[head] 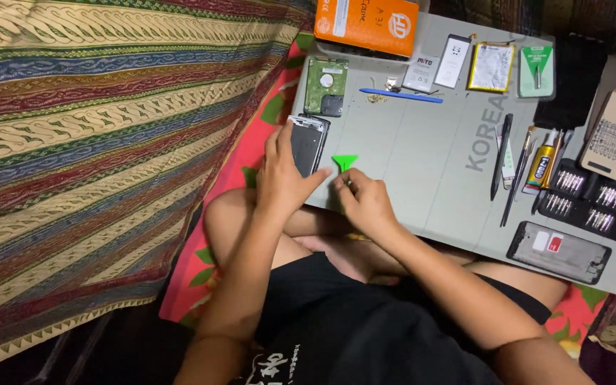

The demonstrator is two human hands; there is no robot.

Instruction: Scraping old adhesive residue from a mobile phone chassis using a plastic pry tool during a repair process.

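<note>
Left hand (279,178) flat, fingers spread, pinning opened phone (308,142) to desk (429,164); right hand (365,203) pinching, seemingly, green pry tool (344,162) for leverage.

Your left hand (279,182) rested on the opened phone (308,142) at the mat's (422,164) left edge, your right hand (366,203) held the pry tool (344,162) just beside it, the hard drive (325,85) lay behind, and the screwdriver set (593,199) lay far right.
</note>
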